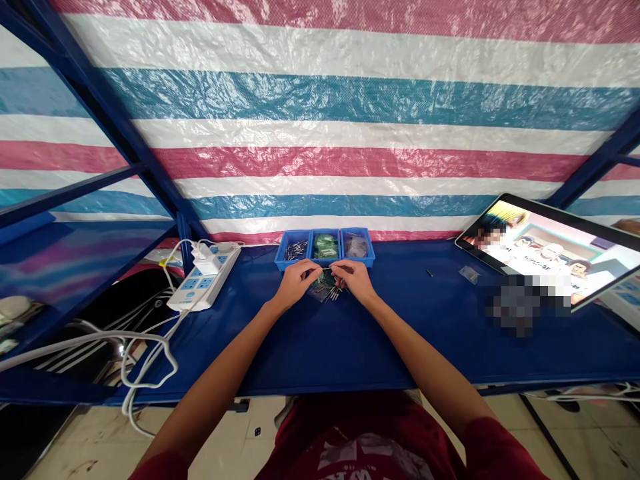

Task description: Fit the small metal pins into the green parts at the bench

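My left hand (299, 283) is closed in a pinch just in front of the blue bins. Facing it, my right hand (354, 280) pinches too, thumb and fingertips together. A thin, pale sliver shows between the two sets of fingertips, too small to name. Beneath the hands lies a small pile (327, 291) of thin silver and dark pin-like pieces, with green bits and clear plastic; the hands partly cover it. Behind stand three joined blue bins: the left bin (278, 259) holds dark and silver pins, the middle bin (327, 263) green packets, the right bin (371, 257) clear plastic bags.
On the left sits a white power strip (220, 273) with a plugged-in adapter and loose white cables (150, 363). A tablet showing a cartoon (550, 253) leans at the right. A small clear bag (469, 274) and a short dark piece (429, 273) lie on the blue table (320, 360).
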A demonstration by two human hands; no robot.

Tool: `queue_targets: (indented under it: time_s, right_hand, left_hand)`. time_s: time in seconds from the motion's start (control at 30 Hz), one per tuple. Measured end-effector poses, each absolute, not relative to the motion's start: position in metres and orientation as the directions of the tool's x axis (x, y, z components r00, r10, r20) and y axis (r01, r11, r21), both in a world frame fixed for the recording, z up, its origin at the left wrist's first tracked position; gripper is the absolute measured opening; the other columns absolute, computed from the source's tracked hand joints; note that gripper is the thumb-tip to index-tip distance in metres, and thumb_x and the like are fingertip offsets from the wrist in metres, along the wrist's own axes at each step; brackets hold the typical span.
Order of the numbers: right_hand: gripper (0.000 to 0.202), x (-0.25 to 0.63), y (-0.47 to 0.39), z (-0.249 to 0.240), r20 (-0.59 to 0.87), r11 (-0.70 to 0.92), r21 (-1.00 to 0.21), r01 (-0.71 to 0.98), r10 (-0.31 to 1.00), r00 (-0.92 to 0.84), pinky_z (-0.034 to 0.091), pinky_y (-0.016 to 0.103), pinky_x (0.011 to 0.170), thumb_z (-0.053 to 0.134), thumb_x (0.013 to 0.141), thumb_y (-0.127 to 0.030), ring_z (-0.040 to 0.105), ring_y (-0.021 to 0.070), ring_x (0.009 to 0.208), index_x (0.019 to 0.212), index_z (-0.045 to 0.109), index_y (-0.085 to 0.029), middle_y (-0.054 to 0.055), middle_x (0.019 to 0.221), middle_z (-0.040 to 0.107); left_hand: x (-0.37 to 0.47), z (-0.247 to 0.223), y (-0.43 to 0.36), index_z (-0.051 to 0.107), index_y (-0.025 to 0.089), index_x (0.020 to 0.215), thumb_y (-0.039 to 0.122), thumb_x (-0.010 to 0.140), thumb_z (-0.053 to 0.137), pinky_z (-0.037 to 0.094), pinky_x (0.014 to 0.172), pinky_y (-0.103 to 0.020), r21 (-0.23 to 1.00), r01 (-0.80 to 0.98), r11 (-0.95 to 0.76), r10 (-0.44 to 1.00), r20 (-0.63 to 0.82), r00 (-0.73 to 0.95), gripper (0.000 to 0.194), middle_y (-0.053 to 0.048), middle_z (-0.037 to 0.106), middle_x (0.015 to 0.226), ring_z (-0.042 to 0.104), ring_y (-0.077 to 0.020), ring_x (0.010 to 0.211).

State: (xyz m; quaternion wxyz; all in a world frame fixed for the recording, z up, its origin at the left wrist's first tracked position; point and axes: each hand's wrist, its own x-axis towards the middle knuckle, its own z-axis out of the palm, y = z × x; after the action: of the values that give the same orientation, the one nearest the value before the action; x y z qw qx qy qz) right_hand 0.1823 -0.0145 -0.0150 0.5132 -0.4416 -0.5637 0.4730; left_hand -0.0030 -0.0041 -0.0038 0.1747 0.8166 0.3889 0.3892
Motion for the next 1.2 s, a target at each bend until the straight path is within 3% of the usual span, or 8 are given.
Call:
queue_targets:
  time_s: [0.33,0.43,0.53,0.7,0.9,1.07,1.2]
  right_hand:
    - [0.024,0.1815,-0.0178,-0.0155,0.25,0.262,-0.959,0.107,0.961,-0.119,0.043,0.022,0.047,0.06,0.076,-0.044,0.056,0.0119,0.05,0.075,0.057,-0.02,-0.003,0.062,0.056]
    - [0.024,0.1819,-0.0187,-0.0158,0.258,0.275,-0.954,0.116,0.956,-0.14,0.043,0.023,0.049,0.057,0.079,-0.044,0.056,0.0126,0.05,0.073,0.056,-0.021,-0.003,0.056,0.054]
    - [0.026,0.1822,-0.0195,-0.0152,0.24,0.257,-0.96,0.113,0.96,-0.143,0.044,0.023,0.05,0.055,0.079,-0.045,0.054,0.0126,0.049,0.073,0.055,-0.021,-0.004,0.054,0.053]
    - [0.028,0.1814,-0.0193,-0.0157,0.227,0.242,-0.966,0.085,0.961,-0.158,0.044,0.024,0.049,0.055,0.079,-0.047,0.053,0.0125,0.048,0.07,0.055,-0.02,-0.003,0.055,0.052]
    - [0.026,0.1797,-0.0218,-0.0152,0.298,0.31,-0.948,0.076,0.945,-0.138,0.042,0.023,0.047,0.059,0.078,-0.043,0.054,0.0107,0.049,0.089,0.059,-0.02,-0.002,0.07,0.057]
    - [0.023,0.1781,-0.022,-0.0167,0.339,0.351,-0.932,0.085,0.932,-0.13,0.041,0.022,0.047,0.059,0.08,-0.042,0.053,0.0101,0.047,0.079,0.058,-0.019,-0.002,0.066,0.057]
    - [0.027,0.1779,-0.0195,-0.0196,0.347,0.358,-0.928,0.101,0.931,-0.114,0.041,0.022,0.047,0.055,0.083,-0.045,0.052,0.0106,0.047,0.076,0.057,-0.019,-0.003,0.061,0.055]
  left_hand:
    - [-0.0027,-0.0035,-0.0023,0.066,0.016,0.074,0.044,0.089,0.05,0.047,0.064,-0.026,0.744,0.406,-0.531,0.844,0.422,0.331,0.036,-0.004,0.067,0.074,0.06,-0.016,0.068]
    - [-0.0029,-0.0055,-0.0011,0.069,0.016,0.083,0.044,0.088,0.052,0.048,0.064,-0.026,0.775,0.389,-0.498,0.863,0.397,0.312,0.033,-0.004,0.068,0.078,0.062,-0.0164,0.07]
    - [-0.0027,-0.0059,-0.0013,0.069,0.018,0.091,0.044,0.084,0.06,0.048,0.062,-0.025,0.778,0.381,-0.5,0.863,0.411,0.294,0.029,-0.004,0.07,0.084,0.063,-0.0172,0.075]
    - [-0.0026,-0.0045,-0.0021,0.069,0.017,0.084,0.043,0.083,0.061,0.048,0.063,-0.026,0.766,0.391,-0.51,0.859,0.424,0.287,0.027,-0.004,0.07,0.081,0.063,-0.0171,0.074]
    - [-0.002,-0.004,-0.0026,0.066,0.015,0.079,0.046,0.085,0.056,0.048,0.064,-0.026,0.794,0.376,-0.477,0.877,0.404,0.26,0.033,-0.004,0.068,0.076,0.061,-0.0165,0.069]
    - [-0.0009,-0.004,-0.0035,0.066,0.015,0.073,0.047,0.083,0.057,0.048,0.064,-0.025,0.834,0.336,-0.439,0.895,0.372,0.246,0.035,-0.003,0.065,0.067,0.061,-0.0158,0.065]
    - [-0.0003,-0.005,-0.0022,0.07,0.015,0.078,0.045,0.079,0.063,0.047,0.06,-0.024,0.868,0.285,-0.407,0.91,0.358,0.212,0.032,-0.005,0.069,0.072,0.062,-0.0165,0.067]
